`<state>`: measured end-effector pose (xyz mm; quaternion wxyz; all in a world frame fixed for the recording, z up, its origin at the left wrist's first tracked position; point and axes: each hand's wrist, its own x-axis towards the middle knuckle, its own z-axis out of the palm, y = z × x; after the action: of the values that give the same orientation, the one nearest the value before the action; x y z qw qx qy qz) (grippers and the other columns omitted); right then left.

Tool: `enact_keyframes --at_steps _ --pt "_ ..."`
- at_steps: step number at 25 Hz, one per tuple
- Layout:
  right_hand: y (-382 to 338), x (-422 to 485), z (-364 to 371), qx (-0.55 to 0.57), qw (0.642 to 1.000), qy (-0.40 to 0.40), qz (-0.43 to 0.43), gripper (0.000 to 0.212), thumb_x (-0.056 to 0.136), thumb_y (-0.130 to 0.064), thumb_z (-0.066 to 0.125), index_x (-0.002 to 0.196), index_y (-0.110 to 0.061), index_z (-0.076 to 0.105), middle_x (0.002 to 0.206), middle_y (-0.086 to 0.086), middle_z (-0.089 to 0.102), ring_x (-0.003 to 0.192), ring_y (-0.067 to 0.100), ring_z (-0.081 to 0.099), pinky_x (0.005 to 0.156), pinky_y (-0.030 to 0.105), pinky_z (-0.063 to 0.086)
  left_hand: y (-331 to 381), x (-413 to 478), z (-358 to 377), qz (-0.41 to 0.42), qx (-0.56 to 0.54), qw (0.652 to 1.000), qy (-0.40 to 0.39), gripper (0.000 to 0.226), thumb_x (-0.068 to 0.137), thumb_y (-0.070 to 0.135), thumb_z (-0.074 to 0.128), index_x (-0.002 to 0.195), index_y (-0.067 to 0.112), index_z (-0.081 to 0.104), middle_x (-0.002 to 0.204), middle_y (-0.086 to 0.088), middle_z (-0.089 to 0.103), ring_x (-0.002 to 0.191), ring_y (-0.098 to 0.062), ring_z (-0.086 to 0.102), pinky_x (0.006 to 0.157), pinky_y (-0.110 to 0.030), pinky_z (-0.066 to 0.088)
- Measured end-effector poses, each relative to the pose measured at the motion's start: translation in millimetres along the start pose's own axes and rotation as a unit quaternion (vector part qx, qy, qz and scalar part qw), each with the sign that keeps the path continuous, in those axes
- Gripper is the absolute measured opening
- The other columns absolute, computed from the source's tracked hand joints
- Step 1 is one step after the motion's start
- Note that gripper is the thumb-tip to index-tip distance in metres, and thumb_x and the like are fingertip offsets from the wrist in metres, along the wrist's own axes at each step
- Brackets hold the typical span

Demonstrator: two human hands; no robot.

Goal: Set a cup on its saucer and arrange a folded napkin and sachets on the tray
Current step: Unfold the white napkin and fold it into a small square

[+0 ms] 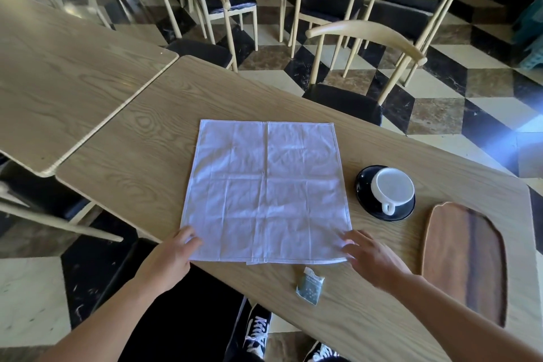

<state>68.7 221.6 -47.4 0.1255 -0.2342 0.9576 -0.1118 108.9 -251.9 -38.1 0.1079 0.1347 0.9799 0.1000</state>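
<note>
On pale wood-grain table, near edge: white square cloth napkin spread flat, creases showing. Left hand rests loose-fingered on its near-left corner. Right hand, fingers splayed and gripping nothing, touches near-right corner. Small grey-green paper sachet lies just beside right hand, off napkin. White ceramic cup sits on black saucer, right of napkin; brown oval wooden tray further right.

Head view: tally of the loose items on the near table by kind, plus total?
Napkin: 1
Cup: 1
Saucer: 1
Tray: 1
Sachets: 2 (a white one seems to lie partly under the green one)
Total: 6
</note>
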Motion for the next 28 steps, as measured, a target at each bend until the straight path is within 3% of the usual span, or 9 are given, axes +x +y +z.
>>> enact_keyframes --at_steps 5,9,12,15,17,21,24,26,28 --pt "-7 3 -4 0.026 0.997 0.061 0.034 0.012 0.08 -0.013 0.073 0.076 -0.019 0.065 0.101 -0.008 0.068 0.096 0.021 0.063 0.049 0.038 0.055 6 0 -10 -0.054 -0.052 0.997 0.019 0.008 0.083 -0.001 0.065 0.078 0.006 0.066 0.089 -0.004 0.063 0.067 -0.027 0.063 0.056 -0.038 0.052" --pt "-11 15 -26 0.108 0.984 0.086 0.115 0.009 0.085 -0.02 0.067 0.085 -0.027 0.061 0.084 -0.011 0.068 0.075 0.02 0.063 0.057 0.036 0.054 3 12 -24 -0.183 -0.159 0.969 0.037 0.007 0.091 0.015 0.061 0.089 0.017 0.067 0.077 0.004 0.064 0.072 -0.019 0.056 0.066 -0.032 0.045" --pt "-10 27 -46 0.265 0.939 0.092 0.197 0.014 0.085 -0.015 0.067 0.091 -0.026 0.063 0.081 -0.007 0.072 0.074 0.016 0.069 0.067 0.033 0.056 0 19 -30 -0.249 -0.219 0.942 0.056 0.009 0.091 0.018 0.063 0.086 0.024 0.068 0.079 0.009 0.068 0.079 -0.015 0.06 0.064 -0.024 0.04" --pt "-8 35 -62 0.321 0.924 0.106 0.181 0.036 0.077 -0.004 0.075 0.103 -0.028 0.066 0.084 -0.009 0.074 0.078 0.0 0.07 0.073 0.018 0.057 -1 22 -39 -0.268 -0.252 0.926 0.088 0.012 0.089 0.017 0.066 0.086 0.028 0.07 0.083 0.012 0.07 0.084 -0.01 0.063 0.068 -0.025 0.043" --pt "-2 42 -70 0.299 0.933 0.119 0.161 0.032 0.08 -0.002 0.074 0.104 -0.023 0.069 0.083 -0.007 0.075 0.077 0.004 0.072 0.075 0.024 0.057 -1 25 -44 -0.278 -0.282 0.909 0.13 0.01 0.087 0.012 0.069 0.087 0.021 0.073 0.084 0.006 0.073 0.086 -0.015 0.066 0.072 -0.024 0.047" --pt "3 65 -86 0.344 0.911 0.133 0.182 0.016 0.091 -0.011 0.067 0.08 -0.023 0.068 0.068 0.0 0.073 0.061 0.007 0.071 0.062 0.025 0.059 -3 43 -50 -0.298 -0.318 0.878 0.197 0.008 0.085 0.009 0.07 0.085 0.015 0.075 0.083 -0.002 0.073 0.08 -0.015 0.066 0.072 -0.022 0.048" --pt "3 86 -93 0.336 0.91 0.137 0.198 0.017 0.092 -0.019 0.062 0.078 -0.024 0.069 0.059 -0.003 0.07 0.051 0.006 0.065 0.05 0.023 0.055 -13 70 -56 -0.292 -0.38 0.843 0.244 0.009 0.085 0.003 0.07 0.085 0.012 0.073 0.083 -0.009 0.072 0.069 -0.005 0.062 0.058 -0.003 0.042" --pt "6 101 -96 0.311 0.915 0.138 0.218 0.017 0.092 -0.022 0.06 0.078 -0.023 0.069 0.057 -0.008 0.069 0.043 0.005 0.059 0.043 0.018 0.048 -22 92 -61 -0.297 -0.425 0.813 0.264 0.011 0.084 0.002 0.071 0.086 0.012 0.073 0.084 -0.011 0.071 0.073 -0.014 0.062 0.057 -0.002 0.042" --pt "8 117 -97 0.283 0.917 0.148 0.24 0.016 0.092 -0.024 0.06 0.08 -0.018 0.069 0.053 -0.004 0.067 0.039 0.005 0.056 0.044 0.026 0.048 -33 112 -65 -0.292 -0.454 0.797 0.27 0.014 0.083 0.001 0.071 0.089 0.014 0.073 0.086 -0.009 0.071 0.076 -0.018 0.062 0.057 -0.003 0.044"
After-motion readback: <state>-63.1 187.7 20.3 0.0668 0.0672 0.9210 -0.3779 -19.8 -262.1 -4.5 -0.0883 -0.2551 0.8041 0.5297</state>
